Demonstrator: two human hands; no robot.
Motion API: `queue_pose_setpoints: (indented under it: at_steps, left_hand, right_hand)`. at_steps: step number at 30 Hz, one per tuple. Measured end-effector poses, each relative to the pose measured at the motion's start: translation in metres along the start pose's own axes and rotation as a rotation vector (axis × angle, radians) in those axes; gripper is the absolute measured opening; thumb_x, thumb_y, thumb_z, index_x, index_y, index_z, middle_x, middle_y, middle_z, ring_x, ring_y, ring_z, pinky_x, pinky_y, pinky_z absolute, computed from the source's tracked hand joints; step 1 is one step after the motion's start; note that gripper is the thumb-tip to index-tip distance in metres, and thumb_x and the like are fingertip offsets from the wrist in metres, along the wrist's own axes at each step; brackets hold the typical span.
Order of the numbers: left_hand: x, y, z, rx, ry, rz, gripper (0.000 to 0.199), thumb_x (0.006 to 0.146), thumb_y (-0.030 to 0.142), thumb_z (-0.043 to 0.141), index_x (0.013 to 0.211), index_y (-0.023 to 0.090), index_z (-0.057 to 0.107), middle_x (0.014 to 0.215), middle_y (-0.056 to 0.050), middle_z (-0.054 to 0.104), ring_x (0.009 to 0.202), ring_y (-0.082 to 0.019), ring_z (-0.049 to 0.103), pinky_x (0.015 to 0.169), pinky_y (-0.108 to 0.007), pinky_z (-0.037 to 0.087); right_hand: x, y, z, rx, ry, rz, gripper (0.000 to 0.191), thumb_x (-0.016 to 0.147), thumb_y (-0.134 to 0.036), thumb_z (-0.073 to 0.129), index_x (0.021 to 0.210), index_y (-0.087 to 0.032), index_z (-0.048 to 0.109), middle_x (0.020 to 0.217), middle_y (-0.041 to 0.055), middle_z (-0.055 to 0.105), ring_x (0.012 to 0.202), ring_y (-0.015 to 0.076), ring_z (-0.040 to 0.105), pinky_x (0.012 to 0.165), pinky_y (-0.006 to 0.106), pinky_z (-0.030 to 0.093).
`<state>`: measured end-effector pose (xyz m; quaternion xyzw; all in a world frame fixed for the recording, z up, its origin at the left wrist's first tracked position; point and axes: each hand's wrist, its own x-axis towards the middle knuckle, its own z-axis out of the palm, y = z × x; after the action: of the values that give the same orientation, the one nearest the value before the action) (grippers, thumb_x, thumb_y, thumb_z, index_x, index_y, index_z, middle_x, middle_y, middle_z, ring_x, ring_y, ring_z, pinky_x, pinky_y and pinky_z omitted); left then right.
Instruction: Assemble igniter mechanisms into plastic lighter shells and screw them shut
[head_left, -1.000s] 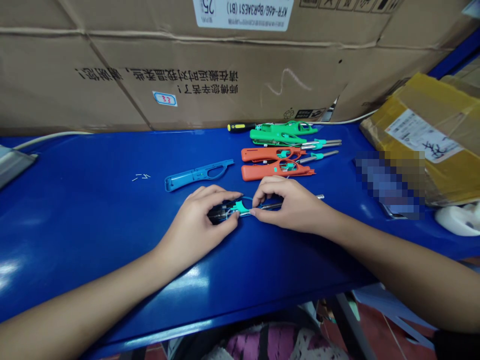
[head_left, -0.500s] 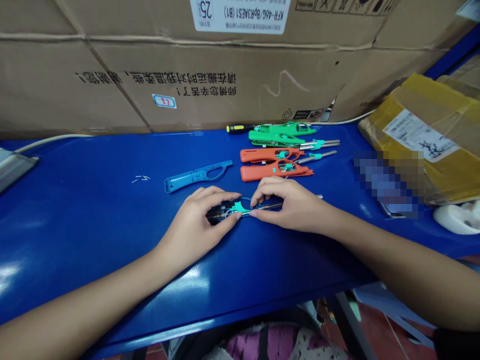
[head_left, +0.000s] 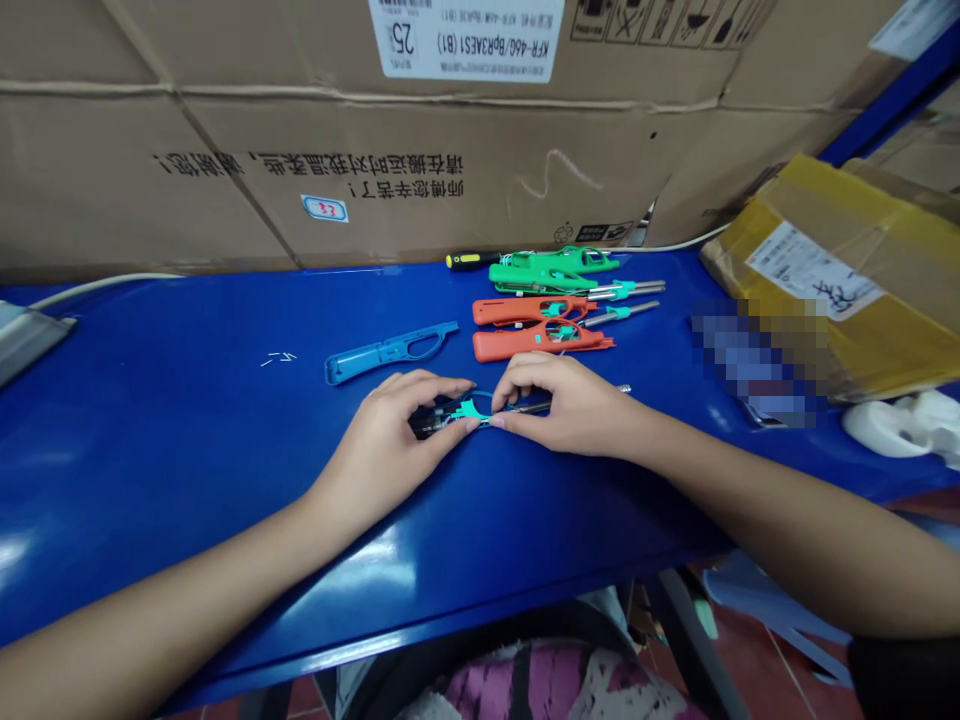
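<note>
A partly built long-nose lighter (head_left: pixel 472 410) lies across the table front between my hands, its teal trigger and dark inner body showing. My left hand (head_left: pixel 409 425) is closed round its handle end, thumb and fingers on either side. With thumb and fingertips, my right hand (head_left: pixel 559 405) grips it by the trigger, and the metal tube runs to the right under that hand. Behind my left hand rests a loose blue half-shell (head_left: pixel 390 352), hollow side up. Two orange lighters (head_left: pixel 544 341) lie just beyond my right hand, with green lighter pieces (head_left: pixel 551 270) behind them.
Several small pins (head_left: pixel 280 358) lie to the left on the blue table (head_left: pixel 187 450). A yellow-black screwdriver (head_left: pixel 472 261) sits by the large carton (head_left: pixel 300 120) at the back. On the right are a taped parcel (head_left: pixel 847 310), a blurred phone-like slab (head_left: pixel 757 360) and a white object (head_left: pixel 889 428).
The view has shifted slightly, so everything appears a little further left. Both hands keep nearly the same hold on the lighter.
</note>
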<state>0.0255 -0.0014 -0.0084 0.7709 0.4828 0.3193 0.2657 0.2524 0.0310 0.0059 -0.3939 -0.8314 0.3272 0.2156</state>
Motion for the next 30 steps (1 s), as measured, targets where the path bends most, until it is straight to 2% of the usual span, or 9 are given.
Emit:
queue_pose_setpoints:
  at_steps: [9,22,26,30]
  left_hand:
    - [-0.002,0.0,0.001,0.037,0.024,0.022,0.03,0.085,0.035,0.072,0.112,0.02,0.074,0.109,-0.005,0.076,0.102,-0.024,0.068,0.092,-0.039,0.053]
    - [-0.003,0.004,0.0,0.003,0.025,-0.026,0.033,0.079,0.027,0.071,0.112,0.021,0.074,0.109,-0.005,0.076,0.103,-0.025,0.066,0.094,-0.042,0.052]
    - [-0.003,0.006,-0.001,0.003,0.017,-0.018,0.032,0.08,0.028,0.071,0.111,0.021,0.074,0.11,-0.005,0.076,0.102,-0.025,0.066,0.094,-0.042,0.051]
    - [-0.003,0.006,-0.002,0.008,0.007,0.002,0.03,0.085,0.03,0.069,0.113,0.021,0.073,0.111,-0.006,0.075,0.103,-0.025,0.066,0.093,-0.042,0.051]
  right_hand:
    - [0.002,-0.006,0.002,0.013,0.019,0.025,0.007,0.075,-0.013,0.072,0.081,-0.016,0.071,0.078,-0.0005,0.067,0.073,0.0121,0.059,0.069,0.025,0.047]
    - [0.002,-0.003,0.004,-0.026,0.024,0.043,0.008,0.074,-0.017,0.073,0.082,-0.018,0.072,0.081,-0.0007,0.068,0.077,0.0133,0.06,0.071,0.026,0.048]
    - [0.001,-0.004,-0.001,0.027,-0.023,0.027,0.012,0.078,-0.019,0.069,0.089,-0.019,0.073,0.088,0.0016,0.071,0.081,0.0144,0.061,0.076,0.028,0.05]
    - [-0.001,-0.006,-0.016,0.05,-0.051,0.011,0.017,0.086,-0.021,0.064,0.101,-0.018,0.072,0.096,0.004,0.072,0.086,0.0154,0.063,0.081,0.03,0.052]
